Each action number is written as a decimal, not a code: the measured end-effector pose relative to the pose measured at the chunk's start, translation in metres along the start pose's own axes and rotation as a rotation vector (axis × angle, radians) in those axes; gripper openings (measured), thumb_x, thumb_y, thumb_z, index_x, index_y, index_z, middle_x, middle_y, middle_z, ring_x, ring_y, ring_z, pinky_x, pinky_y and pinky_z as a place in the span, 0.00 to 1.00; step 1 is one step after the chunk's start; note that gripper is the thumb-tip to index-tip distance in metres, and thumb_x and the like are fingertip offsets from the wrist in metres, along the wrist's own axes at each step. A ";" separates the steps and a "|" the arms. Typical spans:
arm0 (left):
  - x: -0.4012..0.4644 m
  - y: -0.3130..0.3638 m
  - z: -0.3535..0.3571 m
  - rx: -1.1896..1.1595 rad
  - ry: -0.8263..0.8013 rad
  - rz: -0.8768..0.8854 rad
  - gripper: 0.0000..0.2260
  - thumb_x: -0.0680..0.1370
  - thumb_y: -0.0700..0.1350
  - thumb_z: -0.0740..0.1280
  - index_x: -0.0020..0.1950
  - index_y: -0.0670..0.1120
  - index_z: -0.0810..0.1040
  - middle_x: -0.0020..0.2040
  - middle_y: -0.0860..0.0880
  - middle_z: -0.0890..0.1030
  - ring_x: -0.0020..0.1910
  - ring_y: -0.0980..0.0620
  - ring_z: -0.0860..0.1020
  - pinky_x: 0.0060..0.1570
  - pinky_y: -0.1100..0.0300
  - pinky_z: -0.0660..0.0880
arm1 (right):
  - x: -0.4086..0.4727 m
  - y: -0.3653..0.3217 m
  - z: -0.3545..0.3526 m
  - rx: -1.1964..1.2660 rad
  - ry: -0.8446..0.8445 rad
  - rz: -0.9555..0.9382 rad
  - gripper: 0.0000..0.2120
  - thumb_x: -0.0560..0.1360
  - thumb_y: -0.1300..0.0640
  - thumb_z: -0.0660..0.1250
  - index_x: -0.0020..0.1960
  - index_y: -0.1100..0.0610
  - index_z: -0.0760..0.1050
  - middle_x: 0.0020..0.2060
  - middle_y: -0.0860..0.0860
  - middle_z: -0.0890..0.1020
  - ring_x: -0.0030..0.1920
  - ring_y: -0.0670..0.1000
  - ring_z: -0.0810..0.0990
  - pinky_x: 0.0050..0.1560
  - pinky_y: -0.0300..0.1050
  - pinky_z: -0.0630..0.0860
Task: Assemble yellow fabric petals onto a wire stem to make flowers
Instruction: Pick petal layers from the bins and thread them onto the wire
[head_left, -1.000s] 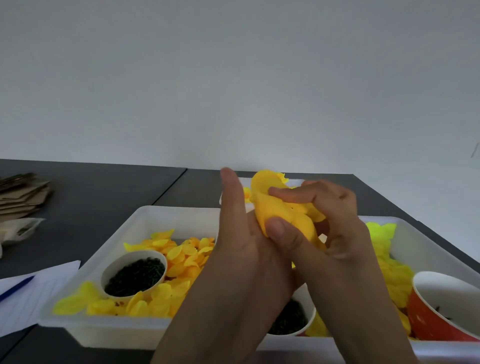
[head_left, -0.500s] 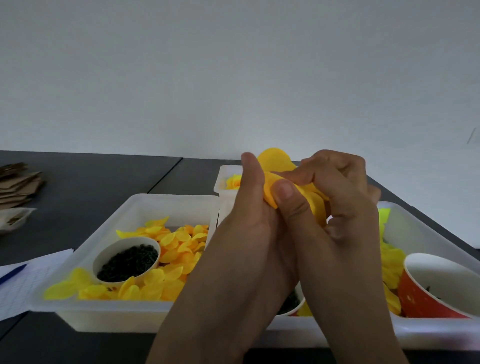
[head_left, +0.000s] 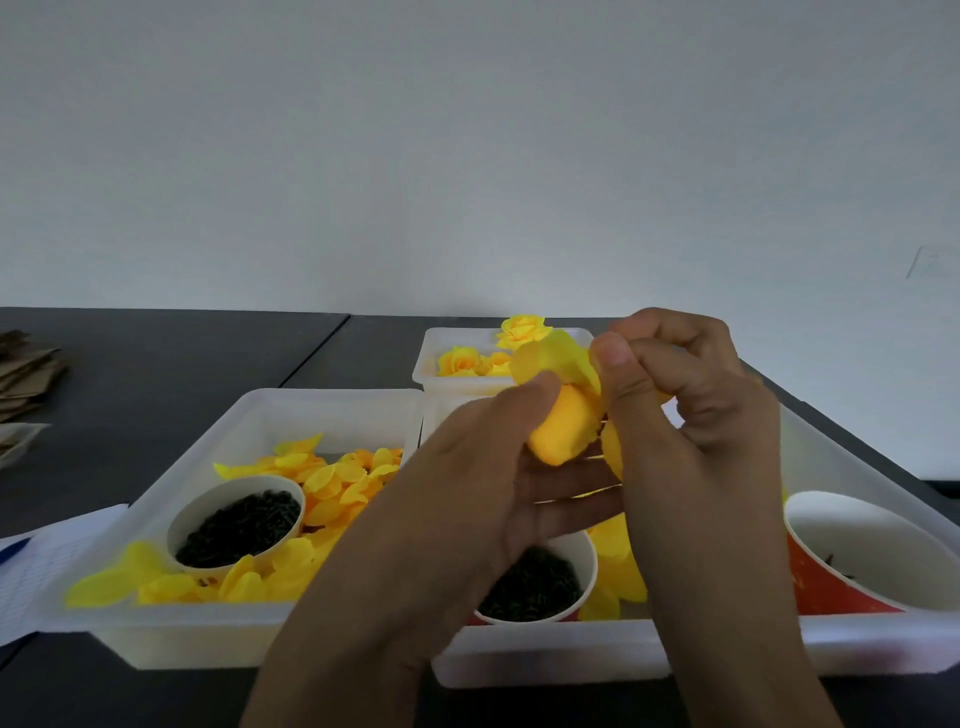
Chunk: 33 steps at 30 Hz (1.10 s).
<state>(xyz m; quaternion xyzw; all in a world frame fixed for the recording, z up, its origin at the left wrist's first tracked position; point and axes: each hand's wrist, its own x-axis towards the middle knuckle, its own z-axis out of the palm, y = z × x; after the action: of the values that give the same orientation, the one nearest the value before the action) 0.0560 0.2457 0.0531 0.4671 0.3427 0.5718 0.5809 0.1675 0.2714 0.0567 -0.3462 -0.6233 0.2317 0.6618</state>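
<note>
A half-made yellow fabric flower (head_left: 558, 426) is held between both hands above the trays. My left hand (head_left: 483, 493) grips its rolled bud from the left, thumb on top and fingers underneath. My right hand (head_left: 685, 415) pinches an outer yellow petal (head_left: 553, 353) against the bud with thumb and forefinger. The wire stem is hidden by my hands. Loose yellow petals (head_left: 332, 478) lie in the left white tray (head_left: 260, 415). Finished yellow flowers (head_left: 467, 361) fill a small white bin (head_left: 457, 387) at the back.
A white cup of small dark pieces (head_left: 239, 525) stands in the left tray, and another cup of dark pieces (head_left: 530, 587) sits below my hands. A red paper cup (head_left: 862, 561) stands at the right. Paper with a blue pen (head_left: 47, 566) lies left; cardboard (head_left: 26, 374) lies far left.
My hands have drawn slightly apart and the flower has turned, its rolled bud now showing. My right thumb has shifted up onto the outer petal. The view has dropped a little.
</note>
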 end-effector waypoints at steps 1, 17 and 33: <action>0.002 -0.001 -0.002 0.032 0.012 0.023 0.19 0.72 0.51 0.63 0.54 0.39 0.81 0.51 0.40 0.84 0.48 0.44 0.84 0.45 0.53 0.82 | 0.002 0.001 -0.001 0.026 -0.007 0.024 0.15 0.75 0.49 0.67 0.30 0.45 0.77 0.47 0.43 0.78 0.51 0.50 0.77 0.45 0.37 0.68; 0.010 -0.013 -0.021 0.564 0.162 -0.043 0.16 0.83 0.47 0.57 0.49 0.45 0.83 0.43 0.50 0.86 0.43 0.55 0.85 0.43 0.60 0.75 | 0.007 0.057 0.012 0.754 -0.086 0.962 0.15 0.77 0.49 0.66 0.56 0.58 0.81 0.50 0.55 0.85 0.52 0.54 0.84 0.57 0.52 0.78; 0.002 -0.002 -0.049 0.484 0.436 0.075 0.09 0.79 0.47 0.62 0.45 0.49 0.82 0.39 0.53 0.86 0.38 0.60 0.84 0.40 0.59 0.75 | 0.027 0.081 -0.033 0.763 0.176 0.952 0.06 0.78 0.49 0.65 0.43 0.49 0.77 0.30 0.44 0.82 0.42 0.46 0.80 0.45 0.42 0.72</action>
<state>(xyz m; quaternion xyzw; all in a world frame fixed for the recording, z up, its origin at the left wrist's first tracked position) 0.0116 0.2555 0.0358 0.4704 0.5676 0.5814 0.3442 0.2137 0.3385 0.0151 -0.3430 -0.2165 0.6788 0.6121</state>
